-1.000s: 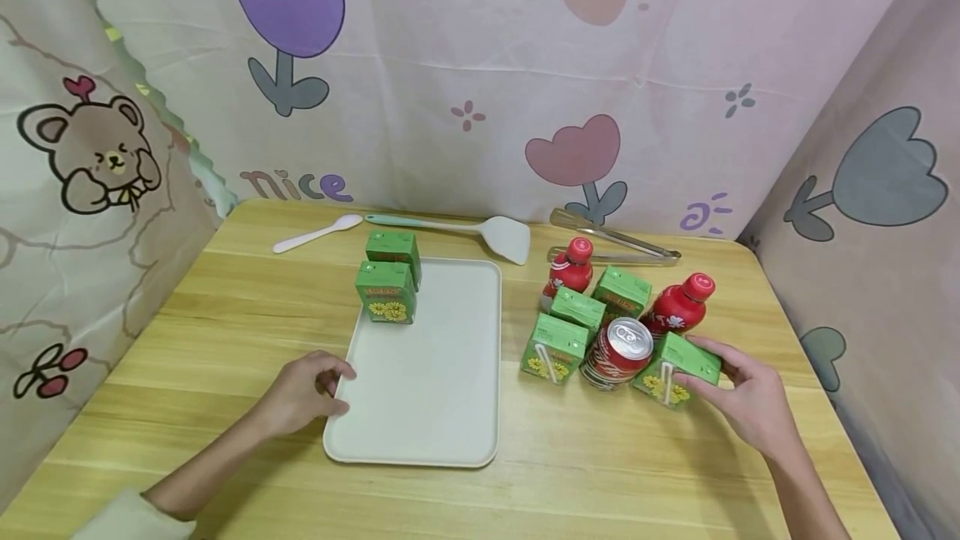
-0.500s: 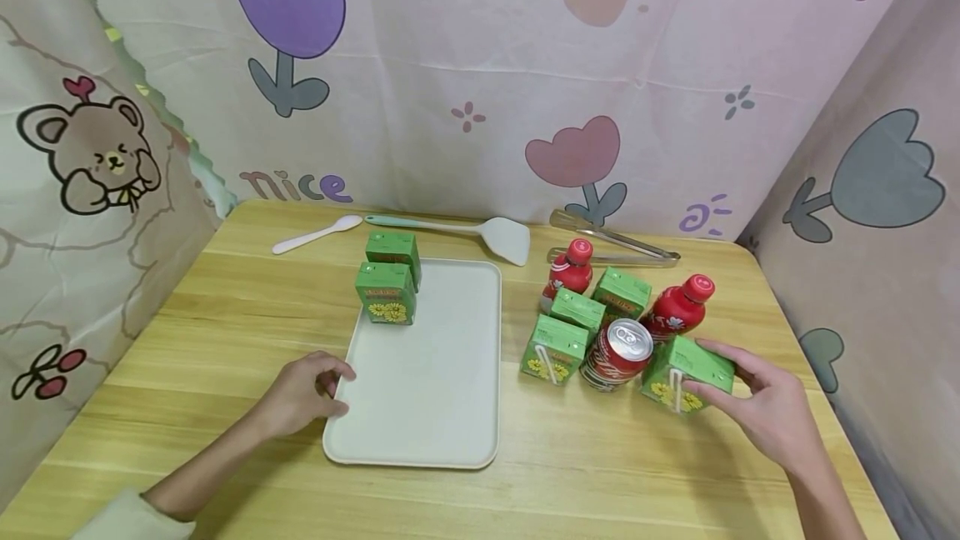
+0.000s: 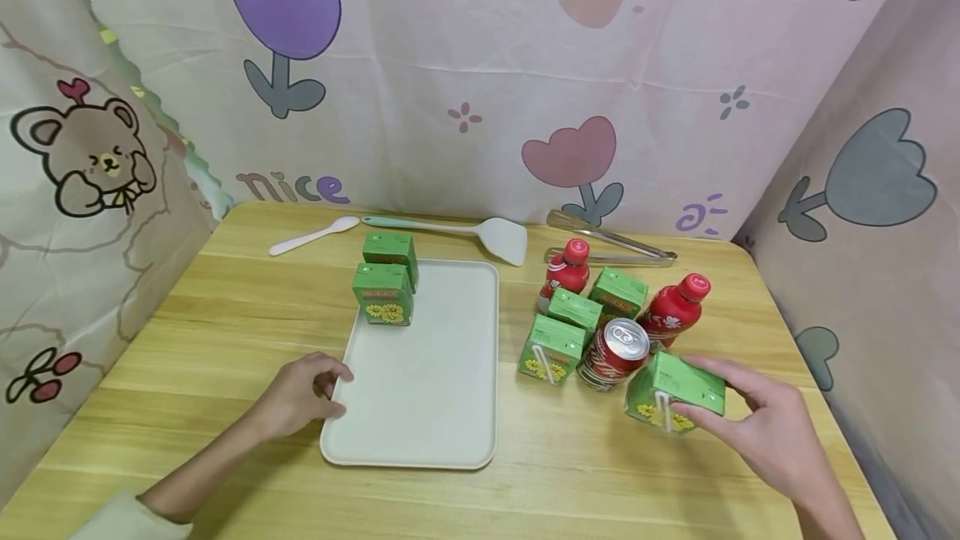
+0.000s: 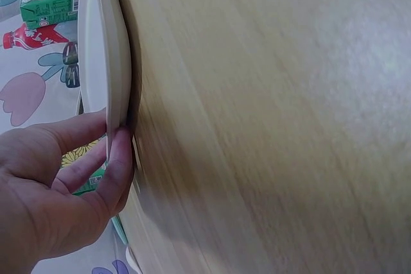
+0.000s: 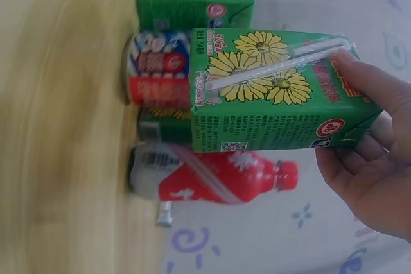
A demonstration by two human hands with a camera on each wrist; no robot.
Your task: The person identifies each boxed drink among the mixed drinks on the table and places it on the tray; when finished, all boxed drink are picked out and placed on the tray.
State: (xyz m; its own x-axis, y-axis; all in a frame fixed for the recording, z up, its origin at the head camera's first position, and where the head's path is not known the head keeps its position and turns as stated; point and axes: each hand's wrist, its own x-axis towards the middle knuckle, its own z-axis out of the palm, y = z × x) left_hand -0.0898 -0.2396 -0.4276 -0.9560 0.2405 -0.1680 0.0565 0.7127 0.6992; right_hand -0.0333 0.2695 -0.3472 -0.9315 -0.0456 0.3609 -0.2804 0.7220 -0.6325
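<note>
My right hand [image 3: 768, 419] grips a green drink carton [image 3: 671, 394] with yellow flowers and a white straw. In the right wrist view this carton [image 5: 276, 91] is raised off the wood, thumb on one side and fingers on the other. My left hand [image 3: 296, 394] pinches the left rim of a cream tray [image 3: 420, 407]; the left wrist view shows the thumb over the edge and fingers under it. Two more cartons stand at the tray's far left corner, the nearer carton [image 3: 384, 294] partly hiding the farther carton [image 3: 392, 248].
Right of the tray stand a red can [image 3: 613, 354], two red bottles, one bottle [image 3: 675, 307] behind the held carton, and several green cartons, the nearest carton [image 3: 551, 348] in front. Along the back lie a white spoon [image 3: 315, 236], a spatula [image 3: 502, 240] and metal tongs [image 3: 615, 258].
My right hand has lifted the carton away from beside the can and bottle, moving it toward me. My left hand stays at the tray's rim.
</note>
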